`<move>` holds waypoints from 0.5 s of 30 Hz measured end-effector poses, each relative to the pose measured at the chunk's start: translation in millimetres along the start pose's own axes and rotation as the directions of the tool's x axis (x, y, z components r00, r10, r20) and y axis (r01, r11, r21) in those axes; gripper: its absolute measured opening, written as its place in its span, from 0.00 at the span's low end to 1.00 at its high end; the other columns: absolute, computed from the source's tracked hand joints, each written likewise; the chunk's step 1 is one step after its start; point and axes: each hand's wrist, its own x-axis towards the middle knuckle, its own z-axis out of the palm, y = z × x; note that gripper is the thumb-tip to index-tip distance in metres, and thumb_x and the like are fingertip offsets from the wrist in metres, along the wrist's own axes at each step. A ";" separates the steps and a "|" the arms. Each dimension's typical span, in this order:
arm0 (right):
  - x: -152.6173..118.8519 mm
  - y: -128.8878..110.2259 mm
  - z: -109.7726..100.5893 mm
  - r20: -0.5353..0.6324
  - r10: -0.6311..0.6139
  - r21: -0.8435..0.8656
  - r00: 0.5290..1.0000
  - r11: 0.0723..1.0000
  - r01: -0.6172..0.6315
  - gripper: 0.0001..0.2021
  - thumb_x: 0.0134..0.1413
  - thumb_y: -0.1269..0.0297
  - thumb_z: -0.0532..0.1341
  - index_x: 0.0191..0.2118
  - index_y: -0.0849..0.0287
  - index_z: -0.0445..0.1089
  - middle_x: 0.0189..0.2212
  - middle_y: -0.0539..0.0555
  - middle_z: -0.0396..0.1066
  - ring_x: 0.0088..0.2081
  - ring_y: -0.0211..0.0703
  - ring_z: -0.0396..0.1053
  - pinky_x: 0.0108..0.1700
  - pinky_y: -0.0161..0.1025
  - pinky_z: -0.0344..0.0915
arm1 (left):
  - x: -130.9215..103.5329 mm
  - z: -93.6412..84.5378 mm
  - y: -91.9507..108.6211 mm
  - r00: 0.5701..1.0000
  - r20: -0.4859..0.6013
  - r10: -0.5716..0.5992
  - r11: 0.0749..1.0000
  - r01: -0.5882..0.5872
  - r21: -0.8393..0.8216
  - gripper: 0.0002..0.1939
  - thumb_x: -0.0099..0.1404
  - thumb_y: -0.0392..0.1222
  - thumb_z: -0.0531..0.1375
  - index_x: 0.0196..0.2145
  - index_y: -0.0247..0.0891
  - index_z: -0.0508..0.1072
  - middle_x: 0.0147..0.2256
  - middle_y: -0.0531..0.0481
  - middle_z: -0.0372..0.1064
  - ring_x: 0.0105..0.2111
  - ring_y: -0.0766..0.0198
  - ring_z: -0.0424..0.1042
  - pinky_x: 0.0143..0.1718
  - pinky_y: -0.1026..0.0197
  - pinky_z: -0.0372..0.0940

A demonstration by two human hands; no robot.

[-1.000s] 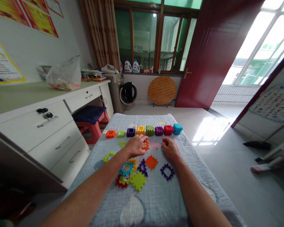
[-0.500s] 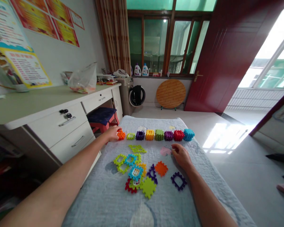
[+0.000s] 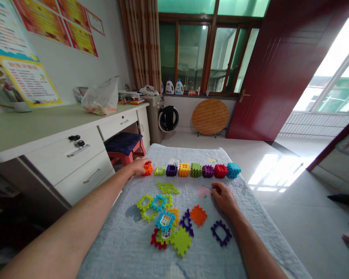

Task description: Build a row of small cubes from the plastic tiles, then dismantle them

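At the left end of a row of plastic interlocking tiles, my left hand (image 3: pixel 139 166) has its fingers closed over the orange tile stack (image 3: pixel 147 169), partly covering it. A small lime green stack (image 3: pixel 159 171) stands just right of it, followed by a dark purple stack (image 3: pixel 171 170). My right hand (image 3: pixel 224 197) rests on the cloth with its fingers curled and nothing visible in them. Beyond it are the red stack (image 3: pixel 220 170) and blue stack (image 3: pixel 234 170). Loose tiles lie between my arms, among them a flat orange tile (image 3: pixel 198 215) and a purple frame tile (image 3: pixel 221 233).
A grey-blue cloth (image 3: pixel 209 257) covers the table. Yellow (image 3: pixel 184 169), green (image 3: pixel 196 170) and purple (image 3: pixel 208 171) stacks fill the row's middle. A white desk (image 3: pixel 61 126) and a stool (image 3: pixel 125 142) stand to the left.
My left hand's fingers reach slightly farther over the orange stack. The view has tilted a little; my right hand and the tiles stay in place on the cloth.
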 end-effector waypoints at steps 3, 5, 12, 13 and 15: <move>-0.2 -1.3 -0.7 0.006 -0.017 -0.013 1.000 1.000 0.017 0.14 0.45 0.65 0.54 0.37 0.59 0.73 0.31 0.54 0.72 0.31 0.43 0.68 0.37 0.40 0.64 | 0.7 2.5 1.4 1.000 0.011 0.010 1.000 -0.010 0.001 0.34 0.42 0.36 0.59 0.51 0.39 0.69 0.52 0.45 0.67 0.52 0.51 0.65 0.53 0.59 0.58; -0.5 -2.2 -1.2 0.009 -0.027 -0.025 1.000 0.999 0.027 0.13 0.45 0.65 0.55 0.36 0.59 0.73 0.31 0.54 0.72 0.31 0.42 0.68 0.36 0.39 0.64 | 0.2 4.2 2.7 1.000 0.022 0.005 1.000 -0.005 0.002 0.35 0.41 0.36 0.59 0.51 0.39 0.69 0.52 0.46 0.68 0.52 0.50 0.66 0.53 0.58 0.59; -1.1 -0.9 -1.2 0.017 -0.025 -0.029 1.000 0.999 0.025 0.13 0.46 0.65 0.54 0.37 0.59 0.73 0.31 0.54 0.72 0.31 0.42 0.68 0.37 0.39 0.64 | -0.7 4.9 8.1 0.999 0.037 -0.009 1.000 0.010 -0.012 0.42 0.39 0.36 0.59 0.57 0.36 0.62 0.57 0.42 0.64 0.56 0.49 0.63 0.55 0.59 0.59; -1.1 -0.4 -1.0 0.020 -0.024 -0.024 1.000 0.999 0.024 0.14 0.46 0.65 0.54 0.37 0.59 0.73 0.32 0.54 0.72 0.31 0.42 0.68 0.37 0.39 0.64 | -0.1 4.4 8.8 0.999 0.045 -0.007 1.000 0.007 -0.014 0.41 0.39 0.36 0.59 0.56 0.36 0.63 0.56 0.42 0.65 0.55 0.50 0.63 0.54 0.59 0.59; -1.1 0.4 -0.8 0.023 -0.026 -0.019 0.999 0.999 0.027 0.14 0.46 0.64 0.54 0.38 0.60 0.72 0.32 0.54 0.72 0.32 0.42 0.68 0.37 0.39 0.64 | 1.1 3.6 10.0 0.998 0.064 0.001 1.000 0.000 -0.017 0.37 0.40 0.35 0.59 0.52 0.36 0.66 0.53 0.43 0.67 0.53 0.51 0.66 0.52 0.60 0.61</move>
